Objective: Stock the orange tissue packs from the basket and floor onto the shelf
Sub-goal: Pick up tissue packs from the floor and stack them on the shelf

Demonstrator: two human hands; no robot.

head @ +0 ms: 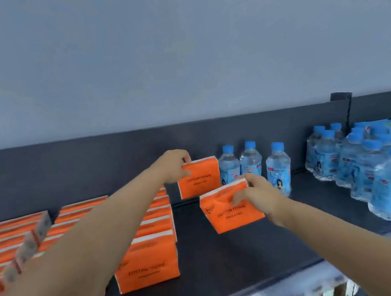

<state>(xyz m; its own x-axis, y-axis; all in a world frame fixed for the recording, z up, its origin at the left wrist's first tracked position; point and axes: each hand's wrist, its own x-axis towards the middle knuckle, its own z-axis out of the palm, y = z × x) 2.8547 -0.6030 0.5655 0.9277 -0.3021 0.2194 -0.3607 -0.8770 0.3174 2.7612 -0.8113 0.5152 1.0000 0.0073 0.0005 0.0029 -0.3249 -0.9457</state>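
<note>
The left hand [175,167] pinched the top left corner of a soft, orange, film-wrapped tissue pack [200,180], its fingers curled over the edge. This pack stood upright at the back of the dark, flat shelf [232,264]. The right hand [256,195] was clamped on a second orange pack [227,215] near its top right corner, the thumb denting the front face. The second orange pack hung tilted just in front of the first, and it could not be told whether its lower edge touched the shelf.

To the left, a row of matching orange packs [149,238] ran from front to back, with more orange stacks [10,241] beyond the left forearm. Just right of the rear pack stood three small clear water bottles with blue caps [251,162], the nearest right behind the right hand. Shrink-wrapped bottles [370,167] crowded the shelf further right. Neither the basket nor the floor was in view.

Both hands seemed to be starting a new row. The risks looked plain:
- The rear pack was soft and stood alone, so it could flop forward once released.
- A sideways turn of the right wrist could knock the nearest bottle over.
- The dented second pack might not stand square.
</note>
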